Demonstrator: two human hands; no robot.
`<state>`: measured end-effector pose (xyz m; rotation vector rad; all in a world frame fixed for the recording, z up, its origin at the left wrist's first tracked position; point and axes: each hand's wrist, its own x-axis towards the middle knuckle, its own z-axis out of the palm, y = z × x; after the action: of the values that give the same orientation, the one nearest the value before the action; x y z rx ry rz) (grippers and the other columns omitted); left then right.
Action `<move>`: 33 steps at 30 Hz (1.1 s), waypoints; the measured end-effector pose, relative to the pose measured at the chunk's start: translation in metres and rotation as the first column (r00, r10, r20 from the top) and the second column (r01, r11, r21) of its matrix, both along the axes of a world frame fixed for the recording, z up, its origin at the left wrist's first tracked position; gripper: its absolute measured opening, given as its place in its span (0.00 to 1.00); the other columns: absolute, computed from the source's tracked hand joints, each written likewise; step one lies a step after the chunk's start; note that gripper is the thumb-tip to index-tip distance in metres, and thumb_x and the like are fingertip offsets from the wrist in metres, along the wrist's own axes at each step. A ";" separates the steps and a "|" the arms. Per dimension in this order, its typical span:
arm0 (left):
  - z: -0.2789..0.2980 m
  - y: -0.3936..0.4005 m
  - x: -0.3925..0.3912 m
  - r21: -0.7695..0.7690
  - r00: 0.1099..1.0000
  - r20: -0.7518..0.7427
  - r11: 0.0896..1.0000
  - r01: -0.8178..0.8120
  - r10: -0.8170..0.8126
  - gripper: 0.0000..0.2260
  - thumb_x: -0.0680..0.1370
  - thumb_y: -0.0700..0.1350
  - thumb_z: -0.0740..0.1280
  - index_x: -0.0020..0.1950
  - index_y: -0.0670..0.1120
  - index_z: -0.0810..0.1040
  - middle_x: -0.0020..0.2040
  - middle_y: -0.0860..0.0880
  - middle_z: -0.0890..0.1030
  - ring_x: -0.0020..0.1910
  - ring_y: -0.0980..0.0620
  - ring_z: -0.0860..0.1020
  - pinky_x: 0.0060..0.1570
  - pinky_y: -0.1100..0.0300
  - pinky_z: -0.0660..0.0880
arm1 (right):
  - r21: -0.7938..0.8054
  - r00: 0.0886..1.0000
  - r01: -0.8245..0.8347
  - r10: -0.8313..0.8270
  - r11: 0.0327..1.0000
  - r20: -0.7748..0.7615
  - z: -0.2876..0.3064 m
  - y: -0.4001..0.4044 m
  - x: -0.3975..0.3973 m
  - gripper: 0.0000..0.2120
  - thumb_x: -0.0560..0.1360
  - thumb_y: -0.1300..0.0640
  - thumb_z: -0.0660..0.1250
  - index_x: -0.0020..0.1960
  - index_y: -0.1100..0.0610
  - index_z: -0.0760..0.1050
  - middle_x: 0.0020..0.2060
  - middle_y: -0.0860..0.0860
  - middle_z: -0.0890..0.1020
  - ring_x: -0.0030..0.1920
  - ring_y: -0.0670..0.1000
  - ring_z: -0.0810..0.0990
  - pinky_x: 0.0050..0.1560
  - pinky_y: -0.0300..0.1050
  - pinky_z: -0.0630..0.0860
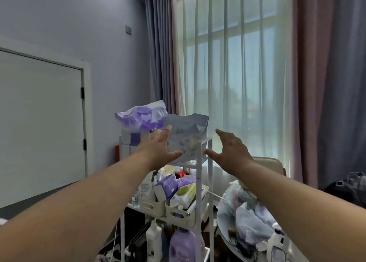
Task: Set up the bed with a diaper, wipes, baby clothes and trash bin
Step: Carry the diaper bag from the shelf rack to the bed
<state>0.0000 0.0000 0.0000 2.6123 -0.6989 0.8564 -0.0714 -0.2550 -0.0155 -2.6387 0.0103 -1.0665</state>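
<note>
A pale, crumpled diaper pack [187,136] stands upright on the top shelf of a white metal rack [198,182]. My left hand [158,150] is spread against the pack's left side, thumb at its lower edge. My right hand [229,152] is spread just right of the pack, a small gap between them. Neither hand has closed on anything. Behind the pack lies a purple and white plastic bag [141,116]. On the middle shelf, cream baskets hold a green and white wipes pack [185,194] and a purple box [165,186].
The rack's bottom shelf carries a purple bottle [183,246] and a white pump bottle [153,240]. A round table [223,228] at the right is heaped with bags and clothes. Sheer curtains cover a window behind; a white door [39,123] stands at the left.
</note>
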 end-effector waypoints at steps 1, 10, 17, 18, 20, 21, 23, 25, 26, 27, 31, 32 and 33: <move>0.001 -0.004 0.010 0.007 1.000 -0.017 1.000 0.001 -0.001 0.45 0.69 0.73 0.63 0.78 0.60 0.45 0.79 0.49 0.59 0.76 0.45 0.61 0.67 0.42 0.67 | 0.017 1.000 -0.001 0.001 1.000 -0.009 0.000 -0.004 0.010 0.44 0.67 0.25 0.55 0.78 0.45 0.54 0.73 0.50 0.67 0.71 0.56 0.66 0.69 0.55 0.65; 0.011 -0.033 0.145 0.105 0.994 -0.036 0.990 -0.097 0.102 0.47 0.70 0.73 0.64 0.78 0.61 0.40 0.78 0.42 0.58 0.76 0.38 0.60 0.69 0.39 0.66 | 0.015 0.998 0.058 -0.057 0.998 -0.002 -0.003 -0.031 0.127 0.40 0.70 0.27 0.54 0.78 0.44 0.54 0.73 0.50 0.67 0.71 0.56 0.67 0.69 0.55 0.65; 0.029 -0.042 0.241 0.106 0.969 -0.166 0.980 -0.166 0.182 0.48 0.72 0.69 0.66 0.78 0.62 0.36 0.78 0.39 0.58 0.72 0.35 0.67 0.64 0.40 0.70 | 0.021 0.991 0.131 -0.131 0.991 0.016 0.003 -0.046 0.217 0.29 0.80 0.40 0.55 0.79 0.45 0.54 0.74 0.52 0.66 0.73 0.57 0.65 0.71 0.55 0.63; 0.031 -0.042 0.250 0.102 0.968 -0.173 0.981 -0.164 0.180 0.47 0.72 0.69 0.66 0.78 0.62 0.36 0.78 0.39 0.58 0.71 0.35 0.67 0.64 0.40 0.70 | 0.025 0.990 0.136 -0.137 0.990 0.015 0.003 -0.047 0.226 0.29 0.80 0.40 0.55 0.79 0.45 0.54 0.74 0.53 0.66 0.73 0.57 0.65 0.71 0.55 0.63; 0.032 -0.044 0.269 0.093 0.970 -0.177 0.984 -0.154 0.169 0.45 0.74 0.66 0.65 0.77 0.63 0.35 0.78 0.39 0.58 0.70 0.35 0.69 0.64 0.41 0.70 | 0.041 0.990 0.142 -0.142 0.989 0.001 0.002 -0.052 0.245 0.29 0.80 0.41 0.55 0.79 0.45 0.54 0.74 0.53 0.66 0.73 0.57 0.65 0.71 0.56 0.63; 0.034 -0.044 0.277 0.082 0.971 -0.181 0.986 -0.145 0.158 0.44 0.75 0.64 0.65 0.77 0.63 0.34 0.78 0.39 0.58 0.70 0.35 0.69 0.64 0.42 0.70 | 0.048 0.990 0.143 -0.142 0.989 -0.011 0.002 -0.054 0.252 0.29 0.80 0.41 0.55 0.79 0.45 0.54 0.74 0.53 0.66 0.72 0.57 0.65 0.71 0.55 0.63; 0.035 -0.048 0.291 0.060 0.974 -0.184 0.991 -0.120 0.129 0.41 0.76 0.59 0.63 0.77 0.64 0.35 0.78 0.39 0.58 0.70 0.35 0.69 0.65 0.42 0.69 | 0.055 0.991 0.134 -0.133 0.989 -0.020 0.004 -0.060 0.270 0.29 0.80 0.43 0.56 0.79 0.44 0.52 0.73 0.53 0.67 0.72 0.57 0.65 0.70 0.54 0.63; 0.036 -0.052 0.300 0.057 0.979 -0.170 0.993 -0.100 0.108 0.38 0.77 0.53 0.61 0.77 0.65 0.37 0.76 0.38 0.60 0.70 0.35 0.68 0.65 0.41 0.69 | 0.065 0.992 0.128 -0.127 0.990 -0.021 0.006 -0.063 0.283 0.30 0.80 0.45 0.56 0.79 0.44 0.52 0.73 0.53 0.67 0.72 0.57 0.66 0.70 0.54 0.63; 0.036 -0.057 0.305 0.065 0.980 -0.165 0.993 -0.099 0.109 0.37 0.77 0.51 0.60 0.77 0.64 0.40 0.75 0.38 0.61 0.70 0.35 0.68 0.64 0.41 0.69 | 0.066 0.992 0.124 -0.123 0.990 -0.024 0.006 -0.065 0.292 0.30 0.80 0.45 0.56 0.79 0.44 0.51 0.73 0.53 0.67 0.72 0.57 0.66 0.69 0.54 0.63; 0.037 -0.060 0.308 0.075 0.981 -0.162 0.993 -0.096 0.107 0.36 0.76 0.51 0.61 0.77 0.64 0.43 0.74 0.39 0.63 0.69 0.35 0.68 0.64 0.40 0.70 | 0.064 0.992 0.121 -0.120 0.991 -0.028 0.007 -0.068 0.299 0.30 0.79 0.45 0.56 0.79 0.44 0.51 0.73 0.53 0.67 0.71 0.57 0.66 0.69 0.55 0.63; 0.035 -0.070 0.317 0.047 0.980 -0.190 0.997 -0.060 0.067 0.33 0.69 0.66 0.69 0.69 0.61 0.59 0.67 0.42 0.68 0.64 0.35 0.73 0.61 0.40 0.73 | 0.078 0.994 0.103 -0.099 0.992 -0.052 0.010 -0.081 0.328 0.31 0.78 0.46 0.56 0.79 0.42 0.50 0.72 0.54 0.68 0.70 0.58 0.67 0.67 0.56 0.65; 0.033 -0.072 0.320 0.041 0.978 -0.195 0.997 -0.070 0.077 0.33 0.68 0.69 0.69 0.67 0.61 0.61 0.67 0.42 0.68 0.64 0.35 0.73 0.60 0.40 0.73 | 0.092 0.995 0.092 -0.087 0.991 -0.054 0.012 -0.086 0.336 0.31 0.78 0.46 0.56 0.79 0.42 0.50 0.72 0.54 0.68 0.70 0.59 0.67 0.67 0.56 0.66; 0.032 -0.073 0.322 0.041 0.976 -0.198 0.996 -0.081 0.088 0.33 0.67 0.71 0.68 0.66 0.60 0.61 0.67 0.42 0.67 0.64 0.35 0.73 0.59 0.41 0.73 | 0.114 0.996 0.083 -0.077 0.990 -0.054 0.015 -0.090 0.343 0.31 0.79 0.46 0.56 0.79 0.42 0.50 0.72 0.55 0.68 0.70 0.59 0.68 0.66 0.57 0.66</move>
<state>0.3222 -0.0734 0.0318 2.7254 -0.5549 0.5981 0.2712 -0.3447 -0.0009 -2.5785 0.1851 -0.9936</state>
